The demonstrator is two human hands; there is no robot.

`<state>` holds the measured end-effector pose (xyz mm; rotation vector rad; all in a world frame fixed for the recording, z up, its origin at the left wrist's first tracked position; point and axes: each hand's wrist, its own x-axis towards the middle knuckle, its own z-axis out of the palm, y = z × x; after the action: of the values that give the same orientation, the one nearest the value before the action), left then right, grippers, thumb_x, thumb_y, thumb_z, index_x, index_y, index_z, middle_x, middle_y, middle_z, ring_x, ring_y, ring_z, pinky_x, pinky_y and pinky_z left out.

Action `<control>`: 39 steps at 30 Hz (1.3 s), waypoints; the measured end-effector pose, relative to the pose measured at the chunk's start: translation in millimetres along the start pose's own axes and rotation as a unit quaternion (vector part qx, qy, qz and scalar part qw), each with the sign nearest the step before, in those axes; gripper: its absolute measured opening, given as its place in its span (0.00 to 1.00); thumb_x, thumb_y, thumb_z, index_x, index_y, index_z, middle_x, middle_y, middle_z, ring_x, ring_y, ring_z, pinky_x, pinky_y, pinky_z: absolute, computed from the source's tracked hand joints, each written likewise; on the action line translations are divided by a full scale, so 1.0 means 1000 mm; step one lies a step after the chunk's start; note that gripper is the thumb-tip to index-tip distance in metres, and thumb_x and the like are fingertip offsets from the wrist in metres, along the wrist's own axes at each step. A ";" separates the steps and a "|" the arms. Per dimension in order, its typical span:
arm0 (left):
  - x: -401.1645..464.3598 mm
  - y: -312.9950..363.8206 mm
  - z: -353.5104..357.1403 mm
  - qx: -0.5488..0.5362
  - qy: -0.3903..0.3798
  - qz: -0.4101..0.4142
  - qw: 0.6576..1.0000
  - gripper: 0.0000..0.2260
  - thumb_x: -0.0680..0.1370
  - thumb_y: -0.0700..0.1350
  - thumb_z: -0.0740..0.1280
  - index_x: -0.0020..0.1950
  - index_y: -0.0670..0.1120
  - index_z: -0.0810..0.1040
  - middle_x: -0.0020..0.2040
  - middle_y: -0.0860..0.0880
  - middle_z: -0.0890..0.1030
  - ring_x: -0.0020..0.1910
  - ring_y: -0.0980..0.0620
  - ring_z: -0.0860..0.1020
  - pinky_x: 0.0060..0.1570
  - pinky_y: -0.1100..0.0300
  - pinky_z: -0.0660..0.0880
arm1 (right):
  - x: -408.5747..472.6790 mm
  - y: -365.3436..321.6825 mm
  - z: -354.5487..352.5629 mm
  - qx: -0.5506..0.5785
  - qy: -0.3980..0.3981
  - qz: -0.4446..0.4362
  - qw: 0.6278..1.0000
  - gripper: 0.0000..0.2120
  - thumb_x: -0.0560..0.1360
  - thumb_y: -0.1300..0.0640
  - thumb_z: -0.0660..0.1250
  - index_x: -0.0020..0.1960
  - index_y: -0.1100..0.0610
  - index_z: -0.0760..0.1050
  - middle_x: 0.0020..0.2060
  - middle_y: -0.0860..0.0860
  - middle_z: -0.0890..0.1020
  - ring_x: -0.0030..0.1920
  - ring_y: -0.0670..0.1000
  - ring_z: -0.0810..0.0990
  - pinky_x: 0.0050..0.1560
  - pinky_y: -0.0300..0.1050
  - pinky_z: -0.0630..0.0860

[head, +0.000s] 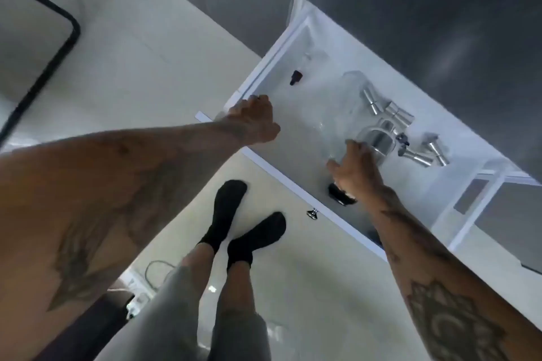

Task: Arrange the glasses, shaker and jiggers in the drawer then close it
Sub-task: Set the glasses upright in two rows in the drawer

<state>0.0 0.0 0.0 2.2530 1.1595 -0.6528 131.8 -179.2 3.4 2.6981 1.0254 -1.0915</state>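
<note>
The right hand [356,168], fingers spread open, rests on the shiny steel cocktail shaker [378,141] lying in the open white drawer [265,161] (left hand [255,120] curled closed near its corner).

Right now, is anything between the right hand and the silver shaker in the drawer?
Nothing visible blocks it. The right hand hangs beside the shaker, its fingers almost at it. The jiggers lie beyond, out of the way.
</note>
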 end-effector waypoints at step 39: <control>0.032 -0.008 0.005 0.247 -0.128 0.071 0.958 0.32 0.69 0.67 0.68 0.64 0.46 0.71 0.59 0.45 0.78 0.53 0.45 0.76 0.49 0.54 0.72 | 0.025 -0.059 0.062 0.132 -0.033 -0.072 0.988 0.37 0.71 0.31 0.64 0.74 0.50 0.65 0.64 0.55 0.67 0.56 0.56 0.77 0.57 0.45 0.73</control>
<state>8.5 19.5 -25.4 2.5207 0.7547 -1.2451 72.5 -137.0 -47.5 2.7968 1.1570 -1.4279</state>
